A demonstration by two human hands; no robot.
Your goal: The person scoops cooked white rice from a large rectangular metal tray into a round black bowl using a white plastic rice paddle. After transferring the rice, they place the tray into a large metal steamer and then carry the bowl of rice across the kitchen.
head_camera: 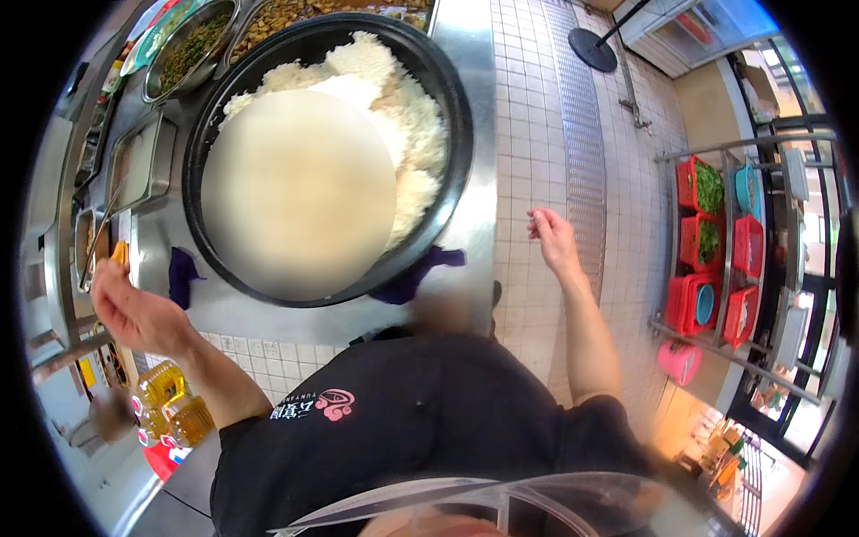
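Note:
A large black pot (463,144) of cooked white rice (419,127) stands on a stainless steel counter (282,325) before me. A blurred round patch hides much of its middle. On the left, my left hand (137,312) is raised with curled fingers; a small yellow-orange thing (119,253) shows at the fingertips, and I cannot tell whether it is gripped. Close by runs a thin metal utensil handle (104,225). Beyond the counter's right edge my right hand (556,240) hangs over the floor, fingers loosely curled, nothing visible in it. Dark purple cloths (182,276) lie beside the pot.
Farther along the counter are a steel bowl of chopped greens (194,57), a tray of browned diced food (295,17) and a rectangular steel pan (161,158). Oil bottles (171,406) stand lower left. At right, a rack (728,221) holds red baskets (684,181); a floor stand base (592,50) sits beyond.

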